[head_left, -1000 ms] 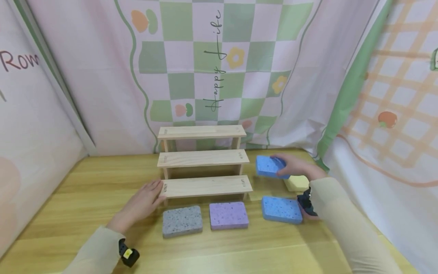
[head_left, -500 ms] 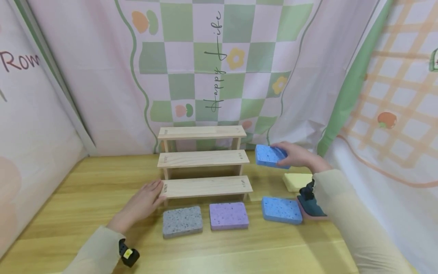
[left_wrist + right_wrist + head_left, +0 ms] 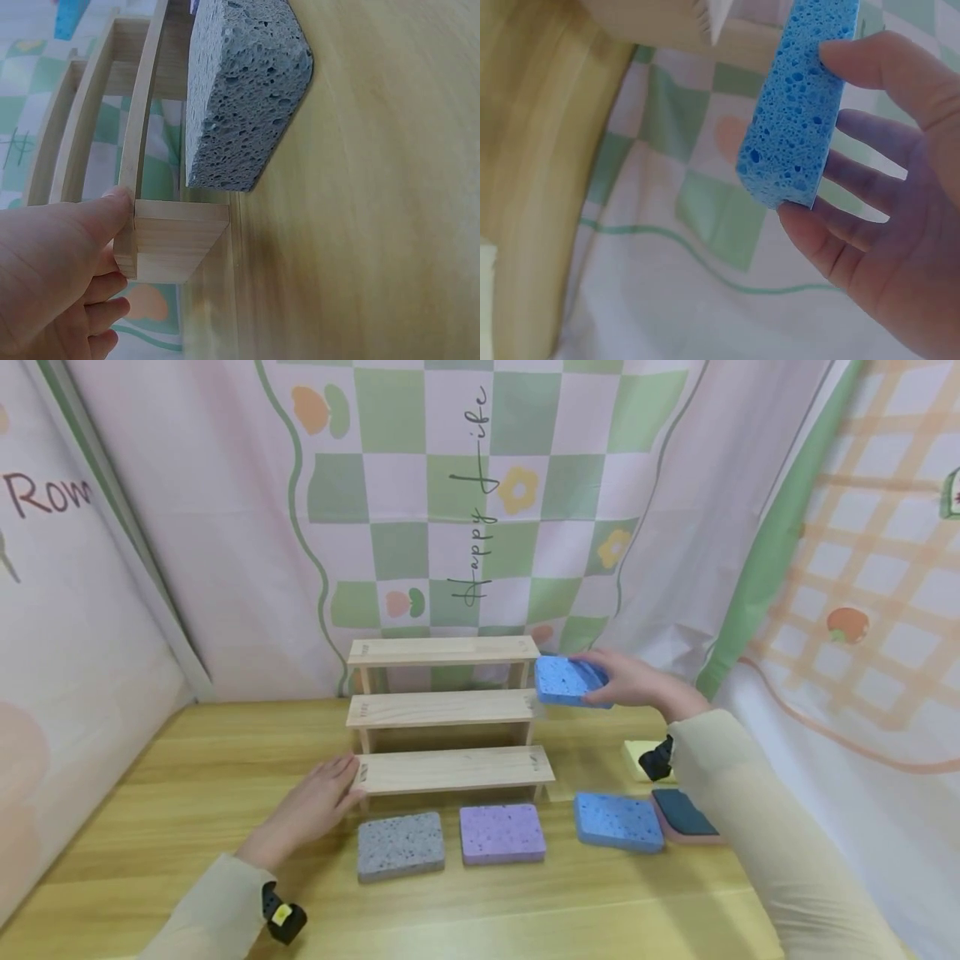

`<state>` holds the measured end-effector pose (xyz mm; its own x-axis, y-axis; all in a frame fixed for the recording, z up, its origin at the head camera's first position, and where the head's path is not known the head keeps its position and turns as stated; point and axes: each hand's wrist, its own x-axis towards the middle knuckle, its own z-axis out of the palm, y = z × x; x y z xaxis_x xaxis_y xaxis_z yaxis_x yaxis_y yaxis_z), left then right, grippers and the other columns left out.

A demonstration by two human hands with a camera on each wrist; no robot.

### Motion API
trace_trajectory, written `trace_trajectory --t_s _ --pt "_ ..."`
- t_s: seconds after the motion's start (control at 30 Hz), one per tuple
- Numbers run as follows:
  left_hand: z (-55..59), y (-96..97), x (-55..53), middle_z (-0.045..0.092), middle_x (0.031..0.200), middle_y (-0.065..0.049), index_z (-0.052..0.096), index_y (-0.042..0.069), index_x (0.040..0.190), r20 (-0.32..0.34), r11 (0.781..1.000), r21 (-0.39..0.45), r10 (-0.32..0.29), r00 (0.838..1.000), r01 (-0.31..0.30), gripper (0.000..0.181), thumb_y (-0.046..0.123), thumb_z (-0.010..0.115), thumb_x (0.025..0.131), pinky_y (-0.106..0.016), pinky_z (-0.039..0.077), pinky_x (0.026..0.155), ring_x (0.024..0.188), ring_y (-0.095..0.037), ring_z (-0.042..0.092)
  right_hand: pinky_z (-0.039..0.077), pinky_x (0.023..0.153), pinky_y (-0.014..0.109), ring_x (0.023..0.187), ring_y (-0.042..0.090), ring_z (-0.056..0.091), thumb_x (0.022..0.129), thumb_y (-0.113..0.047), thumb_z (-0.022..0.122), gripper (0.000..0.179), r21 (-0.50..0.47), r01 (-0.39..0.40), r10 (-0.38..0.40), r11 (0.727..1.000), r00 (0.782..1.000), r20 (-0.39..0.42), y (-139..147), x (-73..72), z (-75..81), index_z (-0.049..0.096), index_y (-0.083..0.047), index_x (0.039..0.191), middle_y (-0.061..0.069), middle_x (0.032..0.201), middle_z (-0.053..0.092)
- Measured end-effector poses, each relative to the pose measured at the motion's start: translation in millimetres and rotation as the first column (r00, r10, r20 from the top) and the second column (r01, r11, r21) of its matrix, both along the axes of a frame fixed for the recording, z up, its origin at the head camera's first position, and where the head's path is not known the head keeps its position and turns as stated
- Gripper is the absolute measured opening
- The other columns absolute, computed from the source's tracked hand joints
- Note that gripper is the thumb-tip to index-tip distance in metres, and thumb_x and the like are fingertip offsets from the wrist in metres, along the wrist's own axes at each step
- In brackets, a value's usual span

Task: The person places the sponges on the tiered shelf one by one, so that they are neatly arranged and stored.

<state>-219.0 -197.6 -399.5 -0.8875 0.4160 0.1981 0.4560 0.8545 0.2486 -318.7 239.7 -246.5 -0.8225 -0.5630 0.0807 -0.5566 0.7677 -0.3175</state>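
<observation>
A three-step wooden rack (image 3: 453, 768) stands on the table. My left hand (image 3: 322, 797) grips the left end of its lowest step, and in the left wrist view the thumb (image 3: 112, 206) lies on the plank with fingers curled beneath. My right hand (image 3: 633, 678) holds a blue sponge (image 3: 562, 679) by its right end, raised beside the rack's right side between the upper two steps. Thumb and fingers pinch this pitted sponge (image 3: 799, 112) in the right wrist view. Before the rack lie a grey sponge (image 3: 401, 847) and a purple sponge (image 3: 502, 833).
A second blue sponge (image 3: 618, 822) lies right of the rack, beside a pink sponge with a dark green top (image 3: 684, 812). Behind them is a pale yellow sponge (image 3: 636, 756), partly covered by the right wrist strap. A patterned curtain (image 3: 480, 485) hangs behind the table.
My right hand has lifted the blue sponge and carried it left, up to the rack's right side. The yellow and green-topped sponges show more. My left hand stays put.
</observation>
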Motion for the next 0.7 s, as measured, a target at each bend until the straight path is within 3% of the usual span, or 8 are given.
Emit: trace_trajectory --t_s 0.33,0.7 --pt "0.8 0.7 -0.5 0.032 0.139 -0.028 0.037 -0.013 0.133 0.004 1.0 -0.008 0.0 1.0 0.0 0.055 0.027 0.047 0.097 -0.051 0.019 0.106 0.128 -0.042 0.029 0.034 0.096 0.056 0.117 0.041 0.039 0.079 -0.014 0.069 0.068 0.02 0.016 -0.016 1.0 1.0 0.0 -30.4 -3.0 14.8 0.039 -0.001 0.138 0.027 0.132 0.04" --pt "2.6 1.4 1.0 0.032 0.138 -0.029 0.037 -0.014 0.132 0.007 1.0 -0.011 0.003 1.0 -0.003 0.054 0.025 0.048 0.097 -0.052 0.02 0.106 0.128 -0.042 0.029 0.028 0.101 0.054 0.128 0.038 0.029 0.078 -0.018 0.07 0.07 0.018 -0.019 0.019 1.0 0.999 -0.035 -55.6 -12.8 18.1 0.039 -0.005 0.139 0.018 0.143 0.032"
